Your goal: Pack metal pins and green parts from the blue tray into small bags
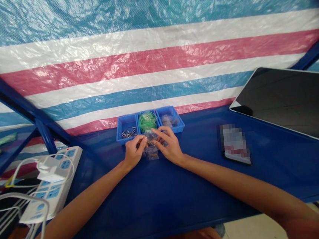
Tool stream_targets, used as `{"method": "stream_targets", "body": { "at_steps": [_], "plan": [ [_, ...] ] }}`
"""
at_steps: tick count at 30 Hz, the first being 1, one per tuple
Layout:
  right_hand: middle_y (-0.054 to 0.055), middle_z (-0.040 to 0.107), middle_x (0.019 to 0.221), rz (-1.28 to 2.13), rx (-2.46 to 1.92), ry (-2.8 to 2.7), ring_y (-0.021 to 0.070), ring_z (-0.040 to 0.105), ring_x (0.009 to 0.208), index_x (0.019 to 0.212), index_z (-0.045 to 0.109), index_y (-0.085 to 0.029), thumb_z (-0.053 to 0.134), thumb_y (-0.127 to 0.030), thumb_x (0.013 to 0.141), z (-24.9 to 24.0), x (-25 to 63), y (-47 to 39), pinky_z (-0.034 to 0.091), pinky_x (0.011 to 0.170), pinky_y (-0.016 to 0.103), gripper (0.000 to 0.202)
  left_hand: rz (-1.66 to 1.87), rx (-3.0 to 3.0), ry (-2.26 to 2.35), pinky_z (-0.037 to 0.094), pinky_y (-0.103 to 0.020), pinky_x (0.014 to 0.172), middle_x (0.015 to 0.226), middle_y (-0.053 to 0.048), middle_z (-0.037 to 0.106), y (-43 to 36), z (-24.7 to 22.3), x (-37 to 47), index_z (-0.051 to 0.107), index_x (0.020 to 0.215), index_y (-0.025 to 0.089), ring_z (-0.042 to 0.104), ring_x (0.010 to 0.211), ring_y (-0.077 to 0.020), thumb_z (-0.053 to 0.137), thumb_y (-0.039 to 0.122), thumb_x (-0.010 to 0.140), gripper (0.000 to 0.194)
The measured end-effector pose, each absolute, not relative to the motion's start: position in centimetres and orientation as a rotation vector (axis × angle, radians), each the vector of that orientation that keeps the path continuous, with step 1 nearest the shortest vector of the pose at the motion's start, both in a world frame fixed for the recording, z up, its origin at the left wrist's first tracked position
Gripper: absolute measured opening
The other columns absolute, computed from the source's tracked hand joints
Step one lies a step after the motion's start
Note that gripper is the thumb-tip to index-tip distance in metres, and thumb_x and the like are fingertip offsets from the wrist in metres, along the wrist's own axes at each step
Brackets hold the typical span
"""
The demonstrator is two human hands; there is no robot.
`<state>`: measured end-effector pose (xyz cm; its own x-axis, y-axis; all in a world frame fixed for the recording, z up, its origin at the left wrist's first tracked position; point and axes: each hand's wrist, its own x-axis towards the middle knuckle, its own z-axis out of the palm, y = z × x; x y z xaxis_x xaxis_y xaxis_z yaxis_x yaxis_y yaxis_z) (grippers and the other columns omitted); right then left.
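Between my two hands is a small clear plastic bag (150,134) with brownish-gold bits showing in it. My left hand (133,152) pinches at the bag's left side, thumb and forefinger together. From the right, my right hand (170,145) grips the bag, its forefinger at the top edge and its thumb lower down. Just below, a second clear bag (152,156) with thin gold-coloured pieces lies on the blue table. Behind the hands stand three blue bins: the left bin (118,132) has loose metal pins (129,132), the middle one green packets (147,121), the right one clear bags (168,120).
A white power strip (66,176) with a plugged-in adapter and cables lies at the left. To the right are a blurred-out phone (235,144) and a large dark screen (289,100). A striped plastic sheet (154,60) hangs behind the blue table (155,201).
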<state>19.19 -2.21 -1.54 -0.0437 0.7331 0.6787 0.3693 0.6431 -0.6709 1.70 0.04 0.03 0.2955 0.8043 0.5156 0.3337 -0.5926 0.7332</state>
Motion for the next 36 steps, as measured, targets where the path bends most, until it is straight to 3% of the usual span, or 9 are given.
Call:
{"method": "stream_targets", "body": {
  "at_steps": [7,11,14,17,20,24,31,36],
  "plan": [
    [0.008,0.041,0.121,0.278,-0.889,-1.677,0.0145,0.054,0.084,0.129,0.052,-0.033,0.058,-0.021,0.086,-1.68,19.25,-2.26,0.055,0.066,0.029,0.045,1.209,2.088,1.029,0.042,-0.017,0.053,0.056,0.003,0.060,0.00,0.27,1.68,0.062,0.080,0.015,0.052,0.047,-0.0064,0.050,0.033,0.090,0.023],
    [0.008,0.042,0.122,0.264,-0.880,-1.710,0.0164,0.054,0.089,0.116,0.064,-0.029,0.058,-0.021,0.086,-1.75,19.27,-2.17,0.054,0.070,0.031,0.031,1.179,2.119,1.051,0.042,-0.018,0.054,0.054,0.004,0.058,-0.05,0.39,1.64,0.062,0.079,0.015,0.052,0.047,-0.0069,0.048,0.032,0.091,0.025],
    [0.008,0.047,0.115,0.288,-0.878,-1.707,0.0160,0.055,0.086,0.102,0.069,-0.024,0.059,-0.024,0.086,-1.64,19.16,-2.15,0.053,0.069,0.030,0.019,1.245,2.132,1.076,0.042,-0.019,0.058,0.059,0.003,0.058,-0.02,0.46,1.57,0.064,0.086,0.015,0.052,0.051,-0.0077,0.046,0.031,0.092,0.024],
    [0.007,0.054,0.101,0.325,-0.897,-1.724,0.0150,0.056,0.081,0.095,0.069,-0.021,0.055,-0.026,0.089,-1.38,19.07,-2.20,0.051,0.069,0.029,0.016,1.354,2.124,1.065,0.045,-0.021,0.064,0.080,-0.002,0.064,0.01,0.59,1.56,0.063,0.097,0.016,0.057,0.062,-0.0091,0.044,0.030,0.093,0.024],
    [0.006,0.059,0.089,0.335,-0.907,-1.750,0.0147,0.056,0.077,0.091,0.067,-0.019,0.053,-0.027,0.090,-1.19,19.03,-2.18,0.049,0.070,0.028,0.016,1.360,2.168,1.007,0.046,-0.022,0.068,0.093,-0.005,0.064,0.00,0.69,1.64,0.062,0.096,0.016,0.059,0.074,-0.0113,0.044,0.028,0.093,0.022],
    [0.004,0.061,0.078,0.342,-0.904,-1.799,0.0149,0.056,0.072,0.089,0.065,-0.018,0.053,-0.028,0.090,-1.21,19.03,-2.04,0.047,0.068,0.027,0.016,1.317,2.253,0.915,0.047,-0.023,0.067,0.087,-0.005,0.064,-0.03,0.52,1.75,0.063,0.093,0.016,0.060,0.077,-0.0126,0.049,0.027,0.091,0.018],
    [0.002,0.058,0.073,0.314,-0.952,-1.779,0.0145,0.054,0.066,0.090,0.065,-0.018,0.053,-0.032,0.090,-1.15,19.12,-2.13,0.044,0.065,0.027,0.018,1.383,2.232,0.991,0.047,-0.022,0.065,0.082,-0.003,0.066,0.14,-0.13,1.57,0.065,0.091,0.016,0.059,0.066,-0.0103,0.054,0.026,0.089,0.015],
    [0.003,0.061,0.075,0.330,-0.944,-1.769,0.0149,0.056,0.069,0.089,0.066,-0.018,0.050,-0.031,0.092,-1.21,19.14,-1.92,0.045,0.066,0.027,0.021,1.442,2.276,0.966,0.049,-0.025,0.070,0.082,-0.004,0.067,0.37,-0.01,1.54,0.067,0.087,0.016,0.062,0.070,-0.0121,0.056,0.023,0.087,0.013]
  ]
}}
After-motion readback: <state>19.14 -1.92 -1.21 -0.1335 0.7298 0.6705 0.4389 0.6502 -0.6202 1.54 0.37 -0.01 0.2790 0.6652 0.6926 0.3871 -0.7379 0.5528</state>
